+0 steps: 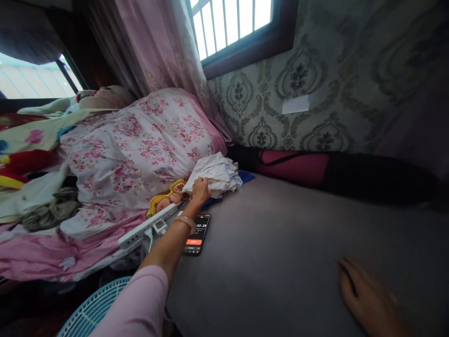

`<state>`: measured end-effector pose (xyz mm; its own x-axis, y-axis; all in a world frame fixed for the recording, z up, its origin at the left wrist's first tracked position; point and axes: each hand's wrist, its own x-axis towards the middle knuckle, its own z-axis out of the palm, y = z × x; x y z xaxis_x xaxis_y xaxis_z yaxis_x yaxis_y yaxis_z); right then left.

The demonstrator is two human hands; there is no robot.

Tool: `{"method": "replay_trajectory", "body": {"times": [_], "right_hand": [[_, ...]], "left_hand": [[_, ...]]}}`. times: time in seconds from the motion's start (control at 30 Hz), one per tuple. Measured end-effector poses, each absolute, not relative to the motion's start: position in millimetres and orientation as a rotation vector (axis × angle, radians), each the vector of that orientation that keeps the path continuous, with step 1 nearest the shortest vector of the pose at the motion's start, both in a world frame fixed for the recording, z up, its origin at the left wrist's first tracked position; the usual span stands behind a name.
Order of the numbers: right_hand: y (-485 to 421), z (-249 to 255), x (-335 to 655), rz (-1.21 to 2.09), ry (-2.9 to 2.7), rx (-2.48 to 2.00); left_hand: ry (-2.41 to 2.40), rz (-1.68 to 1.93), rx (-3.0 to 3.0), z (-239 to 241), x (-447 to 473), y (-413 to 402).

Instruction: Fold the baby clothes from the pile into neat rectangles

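Observation:
My left hand (201,190) reaches forward with its fingers closed on a crumpled white cloth (217,174) that lies at the far left of the grey mattress (280,252). A blue cloth (245,177) peeks out from under the white one. My left wrist wears a bangle and hangs over a phone (198,233) with a lit timer screen. My right hand (368,295) rests flat on the mattress at the lower right, fingers stretched out, blurred and holding nothing.
A floral pink quilt (140,150) is heaped to the left, with a white power strip (147,228) along its edge. A turquoise fan grille (94,309) sits at the bottom left. A dark and red bolster (315,168) lines the patterned wall. A barred window (235,23) is above.

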<state>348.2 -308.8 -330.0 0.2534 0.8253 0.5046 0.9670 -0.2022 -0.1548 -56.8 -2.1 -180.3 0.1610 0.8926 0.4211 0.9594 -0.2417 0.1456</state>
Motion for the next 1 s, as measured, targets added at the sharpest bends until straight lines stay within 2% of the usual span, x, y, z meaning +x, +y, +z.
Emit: {"method": "replay_trajectory", "body": {"times": [0.2,0.37,0.53,0.77,0.9,1.0], "right_hand": [[-310,-322,341,-0.432,-1.598,-2.107],[-313,-318,337,-0.429,-1.585,-2.111],[-312,-320,340,-0.411,-1.590,-2.092],[-314,-320,339,-0.385,-1.596,-2.090],[-317,-317,338,-0.351,-1.603,-2.063],[-318,-315,338,-0.272,-1.551,-2.030]], "left_hand": [[-1.883,-0.370,-2.150,-179,-72,-2],[-1.910,-0.399,-2.204,-165,-69,-3],[-1.802,-0.561,-2.273,-131,-41,-4],[-1.559,-1.408,-2.593,-93,32,-27],[-1.605,-2.185,-2.993,-90,73,-59],[-1.715,-2.497,-3.216,-98,99,-86]]}}
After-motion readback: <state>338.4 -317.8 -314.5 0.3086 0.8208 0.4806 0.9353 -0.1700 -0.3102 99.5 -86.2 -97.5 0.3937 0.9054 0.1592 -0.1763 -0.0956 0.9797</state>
